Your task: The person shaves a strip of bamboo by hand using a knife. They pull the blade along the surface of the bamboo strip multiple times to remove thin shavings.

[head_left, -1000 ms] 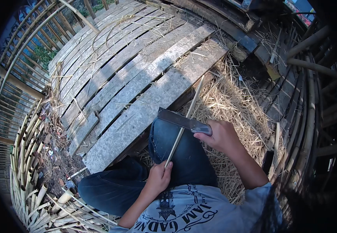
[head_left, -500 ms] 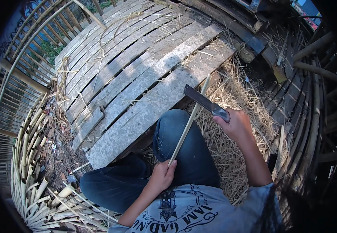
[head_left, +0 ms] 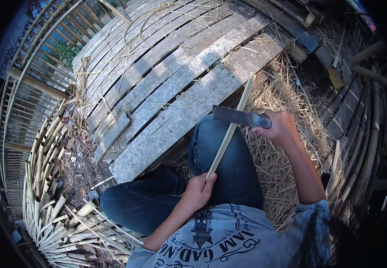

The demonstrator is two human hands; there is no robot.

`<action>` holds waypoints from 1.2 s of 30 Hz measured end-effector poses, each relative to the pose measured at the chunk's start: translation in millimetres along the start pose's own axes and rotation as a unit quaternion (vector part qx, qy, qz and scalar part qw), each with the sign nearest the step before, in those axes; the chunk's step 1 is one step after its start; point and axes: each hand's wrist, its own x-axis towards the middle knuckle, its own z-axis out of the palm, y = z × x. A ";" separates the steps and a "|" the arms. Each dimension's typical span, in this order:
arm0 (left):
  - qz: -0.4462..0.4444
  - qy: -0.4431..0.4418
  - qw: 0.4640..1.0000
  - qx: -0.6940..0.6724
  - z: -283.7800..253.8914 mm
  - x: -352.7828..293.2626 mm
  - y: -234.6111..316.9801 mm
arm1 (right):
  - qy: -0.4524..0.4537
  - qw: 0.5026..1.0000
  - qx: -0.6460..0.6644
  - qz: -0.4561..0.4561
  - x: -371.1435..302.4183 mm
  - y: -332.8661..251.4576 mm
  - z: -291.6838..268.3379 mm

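My left hand [head_left: 198,191] is closed round the lower end of a pale, narrow bamboo strip [head_left: 223,145], close to my shirt. From there the strip slants up and right over my raised knee [head_left: 206,138], its far end past the edge of the planks. In my right hand [head_left: 281,127] is the handle of a broad, dark-bladed knife [head_left: 231,115]. Its blade lies across the strip above the knee, nearly level, with the blunt tip pointing left. Whether the edge bites into the strip I cannot tell.
A weathered plank platform [head_left: 171,118] stretches ahead, with loose fibres on it. Straw-like shavings [head_left: 278,178] heap at my right. Cut bamboo poles [head_left: 46,178] pile at lower left beside a bamboo fence [head_left: 33,102]. More long poles [head_left: 367,143] lie along the right side.
The knife has slid down along the strip toward my left hand, and its blade has turned from slanting to nearly level. My left hand keeps its hold. The whole view has shifted slightly.
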 end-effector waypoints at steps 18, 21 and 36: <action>-0.042 -0.024 0.999 -0.013 -5.0 1.9 -2.0 | -0.047 0.995 0.024 -0.082 -9.0 -17.9 16.3; -0.009 -0.007 1.000 0.006 -3.9 0.2 6.6 | -0.040 0.999 0.023 0.001 -2.0 -5.1 9.0; 0.053 0.000 0.998 0.021 -4.0 -4.5 -0.8 | 0.014 0.996 0.042 -0.078 -8.3 -26.2 14.3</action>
